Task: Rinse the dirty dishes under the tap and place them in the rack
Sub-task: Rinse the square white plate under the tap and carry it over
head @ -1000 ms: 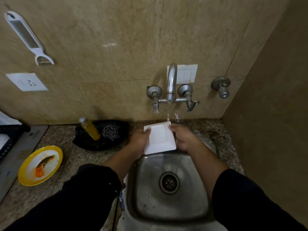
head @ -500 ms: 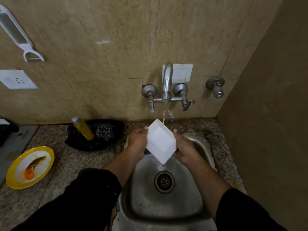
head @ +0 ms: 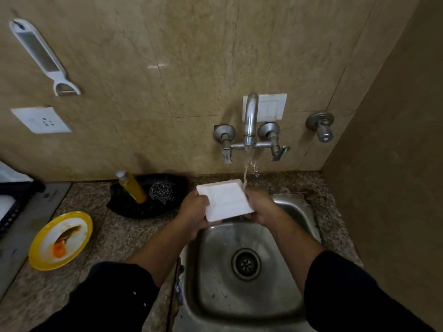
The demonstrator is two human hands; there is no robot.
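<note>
Figure: a white square dish (head: 225,200) was held above the back rim of the sink (head: 215,283), tilted, with its recessed face turned toward the camera. It was gripped at both sides: the left hand (head: 193,212) was curled round its left edge, and the right hand (head: 262,207) was clamped on its right edge, so that the two hands were kept apart by the dish between them. From the tap (head: 250,121), water (head: 245,173) was seen falling onto the far right corner of the dish, just beside the right hand. The drain (head: 245,264) was seen in the basin below. On the counter (head: 124,233), well apart from the sink to the left, a yellow-rimmed plate (head: 34,251) smeared with orange residue was laid. Behind it, a leaning yellow bottle (head: 133,188) and a steel scrubber (head: 161,192) were held side by side in a black tray (head: 141,210). A dark rack (head: 16,202) was cut off by the left edge. A peeler (head: 43,56) and a socket (head: 40,119) were mounted on the wall.
</note>
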